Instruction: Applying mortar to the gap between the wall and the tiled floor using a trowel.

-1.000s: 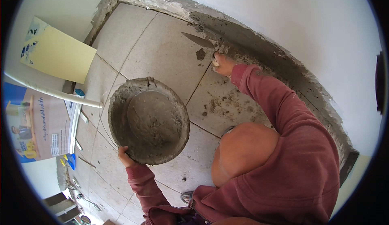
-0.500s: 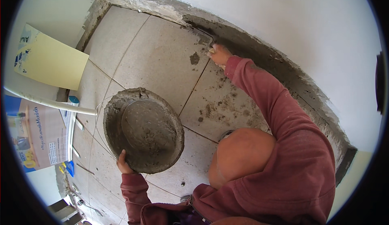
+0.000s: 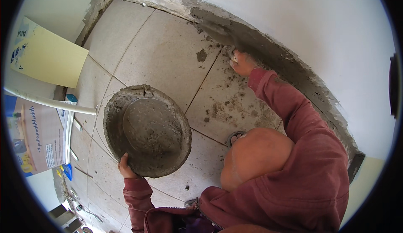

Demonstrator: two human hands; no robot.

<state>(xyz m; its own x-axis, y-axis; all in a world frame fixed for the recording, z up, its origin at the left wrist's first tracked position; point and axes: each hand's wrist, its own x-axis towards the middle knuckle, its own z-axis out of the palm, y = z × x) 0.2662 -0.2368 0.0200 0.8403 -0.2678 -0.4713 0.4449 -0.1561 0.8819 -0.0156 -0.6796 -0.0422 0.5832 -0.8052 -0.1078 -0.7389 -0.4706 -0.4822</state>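
Bucket [image 3: 112, 126] x1 in L hand [image 3: 127, 168], trowel [image 3: 219, 34] x1 in R hand [image 3: 244, 63].

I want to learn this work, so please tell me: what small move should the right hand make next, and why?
Probably slide the trowel along the grey mortar band: the right hand holds it low beside the wall, and the band's upper edge looks ragged.

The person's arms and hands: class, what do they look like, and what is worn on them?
The left sleeve and right sleeve are long, dull red and plain, creased along the forearm, each ending in a matching cuff at the wrist. The left hand and right hand are bare, with no gloves.
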